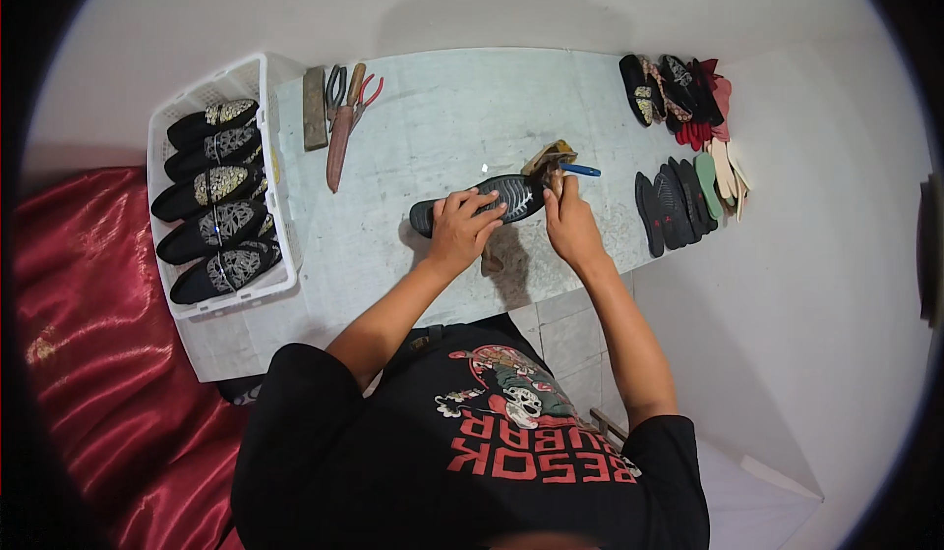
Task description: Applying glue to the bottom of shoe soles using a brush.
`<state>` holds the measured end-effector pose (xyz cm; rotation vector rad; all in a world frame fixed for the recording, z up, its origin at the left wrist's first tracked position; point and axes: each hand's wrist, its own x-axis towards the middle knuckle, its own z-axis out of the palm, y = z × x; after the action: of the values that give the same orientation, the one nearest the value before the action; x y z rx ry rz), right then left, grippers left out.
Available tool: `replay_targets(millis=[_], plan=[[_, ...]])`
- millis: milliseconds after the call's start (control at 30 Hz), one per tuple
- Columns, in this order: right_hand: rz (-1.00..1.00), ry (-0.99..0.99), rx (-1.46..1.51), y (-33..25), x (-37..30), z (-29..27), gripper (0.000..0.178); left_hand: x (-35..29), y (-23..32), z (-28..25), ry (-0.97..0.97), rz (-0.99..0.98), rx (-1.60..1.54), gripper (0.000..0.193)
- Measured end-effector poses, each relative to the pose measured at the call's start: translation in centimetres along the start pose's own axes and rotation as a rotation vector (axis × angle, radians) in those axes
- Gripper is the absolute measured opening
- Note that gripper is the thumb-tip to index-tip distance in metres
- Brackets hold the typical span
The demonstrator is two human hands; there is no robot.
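A black shoe [515, 196] lies sole up at the middle of the table, its toe end to the right, with pale lines across the tread. My left hand [458, 228] holds it down, fingers over the heel half and midsole. At the toe end, my right hand [571, 222] is closed around a short brown-handled tool [558, 182], perhaps a hammer; its head is partly hidden and unclear. Just beyond it are a crumpled yellow-brown piece [560, 147] and a blue pen-like stick [582, 170]. A small pale brown object [491, 261] lies below the shoe.
At left stands a white basket [279, 206] with several patterned black shoes. A rectangular block [315, 110], pliers [368, 93] and a sheathed tool [340, 147] lie at the back. On the right are shoe uppers [677, 90], black soles [669, 214] and insoles [723, 176].
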<state>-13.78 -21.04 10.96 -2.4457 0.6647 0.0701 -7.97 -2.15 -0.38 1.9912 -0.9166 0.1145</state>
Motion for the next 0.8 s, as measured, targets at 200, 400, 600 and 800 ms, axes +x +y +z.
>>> replay_targets(millis=[200, 400, 600, 800], plan=[[-0.009, -0.009, -0.056, 0.3, 0.8, -0.5, 0.033, -0.4, 0.1, 0.2, 0.006, -0.013, 0.000, 0.027], [-0.072, -0.053, 0.071, -3.8, 1.0, -3.8, 0.033, -0.5, 0.0, 0.1, 0.053, -0.008, -0.024, 0.028], [-0.152, -0.130, -0.105, -0.9, 0.4, 0.2, 0.032, -0.6, -0.1, 0.8, 0.114, -0.037, -0.017, 0.025], [-0.136, -0.201, -0.089, -1.7, 1.2, -1.1, 0.030, -1.0, -0.1, 0.8, 0.125, -0.025, -0.019, 0.023]])
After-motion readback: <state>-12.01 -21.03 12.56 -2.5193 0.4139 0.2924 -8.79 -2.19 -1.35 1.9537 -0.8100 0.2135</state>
